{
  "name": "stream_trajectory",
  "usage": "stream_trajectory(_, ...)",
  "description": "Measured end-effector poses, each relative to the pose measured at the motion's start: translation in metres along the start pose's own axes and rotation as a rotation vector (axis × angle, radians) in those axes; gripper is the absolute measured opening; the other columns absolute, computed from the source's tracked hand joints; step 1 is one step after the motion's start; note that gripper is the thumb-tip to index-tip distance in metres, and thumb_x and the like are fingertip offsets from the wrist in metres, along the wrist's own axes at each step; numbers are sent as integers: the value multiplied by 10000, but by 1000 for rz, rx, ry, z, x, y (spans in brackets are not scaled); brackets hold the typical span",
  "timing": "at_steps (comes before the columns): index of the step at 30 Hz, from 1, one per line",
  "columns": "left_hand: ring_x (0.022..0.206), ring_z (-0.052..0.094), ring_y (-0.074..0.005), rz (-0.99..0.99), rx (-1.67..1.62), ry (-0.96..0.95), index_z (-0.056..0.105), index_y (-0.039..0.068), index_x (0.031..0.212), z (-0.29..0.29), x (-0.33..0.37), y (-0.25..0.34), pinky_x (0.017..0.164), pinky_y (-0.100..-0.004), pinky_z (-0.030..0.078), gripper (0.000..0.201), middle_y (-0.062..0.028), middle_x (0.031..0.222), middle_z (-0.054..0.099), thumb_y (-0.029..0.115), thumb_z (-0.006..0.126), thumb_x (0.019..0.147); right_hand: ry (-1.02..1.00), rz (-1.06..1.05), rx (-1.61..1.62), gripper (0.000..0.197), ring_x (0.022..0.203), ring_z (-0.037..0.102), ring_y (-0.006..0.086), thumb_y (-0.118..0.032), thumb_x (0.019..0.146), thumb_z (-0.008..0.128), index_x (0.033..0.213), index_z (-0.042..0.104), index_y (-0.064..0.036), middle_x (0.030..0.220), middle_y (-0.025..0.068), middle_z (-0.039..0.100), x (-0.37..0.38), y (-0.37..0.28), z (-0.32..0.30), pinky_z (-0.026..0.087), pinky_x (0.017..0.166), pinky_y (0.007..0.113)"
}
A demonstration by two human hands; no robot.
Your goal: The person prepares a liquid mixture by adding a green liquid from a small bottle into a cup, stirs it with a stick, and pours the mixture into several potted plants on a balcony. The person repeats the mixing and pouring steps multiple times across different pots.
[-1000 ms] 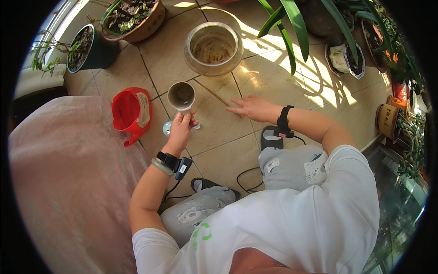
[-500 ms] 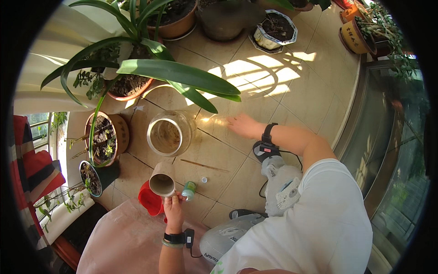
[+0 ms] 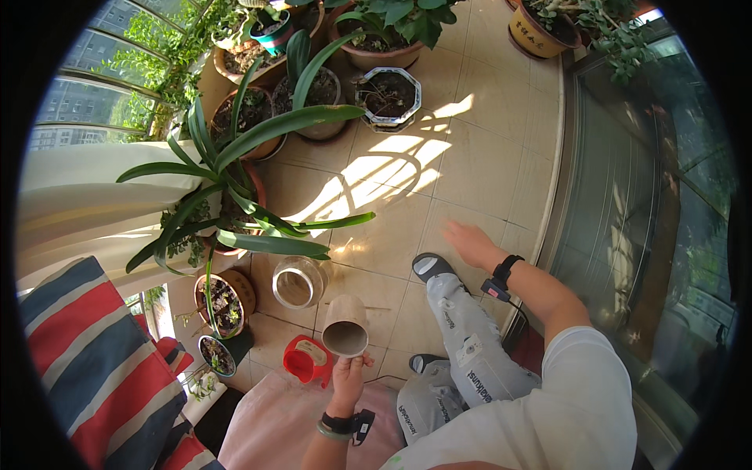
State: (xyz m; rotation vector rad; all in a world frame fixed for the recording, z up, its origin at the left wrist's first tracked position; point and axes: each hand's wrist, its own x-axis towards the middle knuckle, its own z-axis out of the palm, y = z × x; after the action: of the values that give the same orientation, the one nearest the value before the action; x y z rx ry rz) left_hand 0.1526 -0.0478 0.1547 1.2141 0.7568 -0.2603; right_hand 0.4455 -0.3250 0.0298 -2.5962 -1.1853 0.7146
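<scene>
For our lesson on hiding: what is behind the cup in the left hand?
Tiled floor and part of a thin stick show to its right; whatever the cup itself covers cannot be seen.

- Grey trousers point(image 3: 470, 356), lower centre of the frame: dark printed lettering on both legs.
- Ochre flowerpot point(image 3: 540, 37), upper right: a row of dark characters on its side.
- Red plastic container point(image 3: 298, 363), lower left of centre: pale label, too small to read.
</scene>
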Motion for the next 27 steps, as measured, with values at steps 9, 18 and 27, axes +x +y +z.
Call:
stream_trajectory(9,758,583,-126,-51,89,-131,580,-12,984,94,15,116,747,-292,509,157,-42,840,590,79,452,972,100,418,383,341,995,562,356,-60,755,600,1092,545,-53,1128,154,495,-114,-27,-135,477,840,428)
stream_trajectory(18,753,575,-119,29,189,-322,574,19,1001,218,55,223,762,-295,515,161,-39,830,578,100,435,987,227,696,721,346,921,582,322,-107,757,662,1078,546,-54,1118,122,498,-150,3,-254,488,801,400)
stream_trajectory(27,724,537,-101,-14,87,-416,559,25,1040,356,126,322,770,-293,519,177,-8,819,512,137,430,994,398,655,817,328,800,594,285,-101,775,648,1081,541,-51,1108,118,498,-142,52,-338,498,747,388)
